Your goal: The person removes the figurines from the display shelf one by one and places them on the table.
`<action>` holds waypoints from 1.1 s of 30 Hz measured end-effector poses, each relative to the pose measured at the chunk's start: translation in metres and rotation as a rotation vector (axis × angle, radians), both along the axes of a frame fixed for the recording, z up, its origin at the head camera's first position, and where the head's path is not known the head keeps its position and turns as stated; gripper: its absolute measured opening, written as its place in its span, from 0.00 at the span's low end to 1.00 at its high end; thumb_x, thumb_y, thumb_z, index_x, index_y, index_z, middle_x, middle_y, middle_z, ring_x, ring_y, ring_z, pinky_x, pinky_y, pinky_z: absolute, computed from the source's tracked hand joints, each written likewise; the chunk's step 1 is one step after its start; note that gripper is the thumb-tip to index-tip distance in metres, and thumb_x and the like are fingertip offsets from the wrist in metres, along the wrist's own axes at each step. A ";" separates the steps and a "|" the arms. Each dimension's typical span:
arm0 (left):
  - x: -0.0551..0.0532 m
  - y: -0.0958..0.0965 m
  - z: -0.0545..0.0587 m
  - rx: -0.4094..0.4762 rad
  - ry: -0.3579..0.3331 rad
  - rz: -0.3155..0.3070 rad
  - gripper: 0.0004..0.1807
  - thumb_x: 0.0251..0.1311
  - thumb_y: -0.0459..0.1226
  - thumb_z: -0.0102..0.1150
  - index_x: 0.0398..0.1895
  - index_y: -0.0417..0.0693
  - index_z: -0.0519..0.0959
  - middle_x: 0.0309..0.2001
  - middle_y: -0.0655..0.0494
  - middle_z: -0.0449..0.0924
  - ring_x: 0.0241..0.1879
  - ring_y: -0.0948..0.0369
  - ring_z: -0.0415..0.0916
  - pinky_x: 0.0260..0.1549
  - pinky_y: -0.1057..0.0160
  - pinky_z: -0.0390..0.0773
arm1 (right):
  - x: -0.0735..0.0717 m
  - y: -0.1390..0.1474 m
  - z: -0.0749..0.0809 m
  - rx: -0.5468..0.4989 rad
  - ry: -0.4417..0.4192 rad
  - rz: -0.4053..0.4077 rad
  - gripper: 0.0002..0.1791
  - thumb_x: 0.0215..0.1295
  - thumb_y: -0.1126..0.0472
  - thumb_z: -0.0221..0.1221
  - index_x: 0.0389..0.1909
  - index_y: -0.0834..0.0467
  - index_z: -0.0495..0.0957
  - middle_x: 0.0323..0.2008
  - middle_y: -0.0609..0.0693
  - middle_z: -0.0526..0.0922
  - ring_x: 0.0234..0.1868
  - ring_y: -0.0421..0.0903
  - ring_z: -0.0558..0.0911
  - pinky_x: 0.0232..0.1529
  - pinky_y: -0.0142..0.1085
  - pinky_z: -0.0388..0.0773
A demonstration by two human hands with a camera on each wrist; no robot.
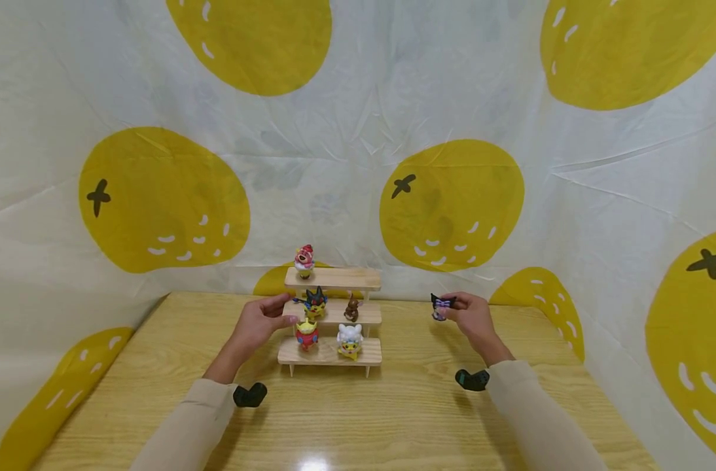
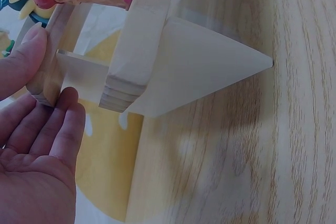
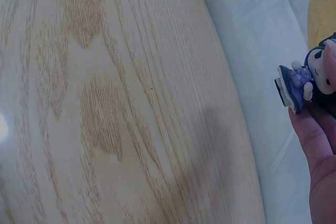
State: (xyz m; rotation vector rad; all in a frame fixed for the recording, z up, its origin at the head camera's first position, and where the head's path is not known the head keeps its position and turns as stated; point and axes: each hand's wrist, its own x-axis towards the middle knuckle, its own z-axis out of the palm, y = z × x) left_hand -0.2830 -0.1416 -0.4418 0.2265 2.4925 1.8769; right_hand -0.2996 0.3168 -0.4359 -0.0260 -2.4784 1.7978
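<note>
Head view: right-hand grip (image 1: 474, 322) pinches an upright dark-eared figurine (image 1: 438, 308), well right of the tiered shelf (image 1: 343, 278); left-hand grip (image 1: 258, 326) pinches its left end.

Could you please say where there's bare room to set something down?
Free: the top shelf right of its lone figurine; the table between stand and right hand, and in front of the stand. Crowded: the middle shelf, gripped by the left hand, and bottom shelf, two figurines each.
</note>
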 end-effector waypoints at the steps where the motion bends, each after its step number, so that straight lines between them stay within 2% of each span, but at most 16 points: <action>1: 0.000 0.000 0.000 0.001 -0.001 0.000 0.36 0.66 0.39 0.71 0.75 0.40 0.71 0.75 0.43 0.71 0.75 0.44 0.68 0.69 0.48 0.76 | 0.000 0.000 -0.001 -0.001 -0.002 0.000 0.21 0.72 0.65 0.65 0.63 0.69 0.79 0.54 0.61 0.88 0.42 0.35 0.87 0.49 0.27 0.86; 6: -0.001 -0.001 -0.002 -0.004 -0.017 -0.010 0.37 0.64 0.41 0.73 0.76 0.44 0.71 0.76 0.46 0.70 0.77 0.46 0.65 0.71 0.47 0.73 | -0.002 0.000 -0.004 0.004 -0.007 -0.006 0.21 0.72 0.66 0.65 0.62 0.68 0.79 0.54 0.61 0.88 0.43 0.37 0.87 0.53 0.33 0.87; 13: -0.002 0.001 -0.002 0.002 0.003 -0.004 0.36 0.65 0.39 0.72 0.75 0.40 0.71 0.75 0.43 0.71 0.76 0.44 0.67 0.70 0.47 0.75 | -0.005 0.000 -0.005 0.007 0.013 -0.005 0.21 0.72 0.66 0.65 0.62 0.69 0.79 0.55 0.64 0.87 0.43 0.37 0.87 0.51 0.31 0.87; 17: -0.002 0.000 -0.001 0.000 -0.010 0.007 0.36 0.65 0.38 0.72 0.75 0.41 0.71 0.75 0.45 0.71 0.76 0.45 0.67 0.70 0.48 0.75 | -0.005 -0.002 -0.006 0.003 -0.004 0.003 0.21 0.72 0.66 0.65 0.63 0.69 0.79 0.56 0.65 0.86 0.43 0.36 0.86 0.51 0.30 0.87; 22: 0.000 -0.002 -0.002 0.001 -0.017 -0.009 0.36 0.66 0.39 0.71 0.76 0.43 0.70 0.76 0.47 0.70 0.78 0.46 0.65 0.72 0.47 0.72 | -0.006 -0.004 -0.010 -0.015 -0.005 0.007 0.22 0.72 0.67 0.64 0.64 0.69 0.77 0.58 0.67 0.85 0.43 0.36 0.87 0.49 0.26 0.86; 33: 0.001 -0.002 0.000 0.007 0.005 -0.027 0.35 0.67 0.39 0.70 0.76 0.43 0.71 0.77 0.45 0.69 0.78 0.43 0.63 0.72 0.45 0.72 | -0.008 -0.005 -0.013 -0.031 0.000 0.008 0.22 0.71 0.67 0.65 0.63 0.71 0.77 0.55 0.63 0.87 0.41 0.32 0.86 0.47 0.24 0.85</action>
